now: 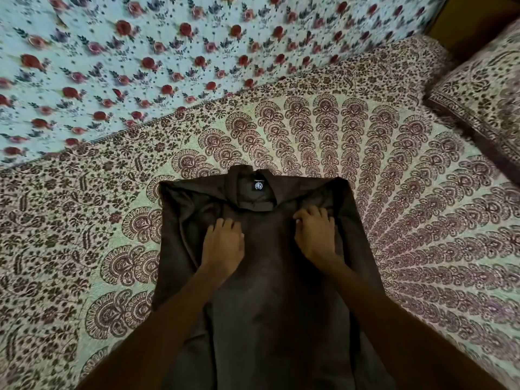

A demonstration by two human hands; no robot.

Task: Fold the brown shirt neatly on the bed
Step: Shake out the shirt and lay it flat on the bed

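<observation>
Soft and limp, the brown shirt [270, 277] lies mid-bed [394, 170], left hand [223, 243] and right hand [316, 235] pressing with fingers curled, gripping nothing; best pinched at its side edges.

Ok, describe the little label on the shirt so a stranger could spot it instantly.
Start at the patterned bedspread, where the brown shirt lies flat. At its far end, inside the collar, sits a small black label with a pale round emblem, the shirt's only marking.
</observation>
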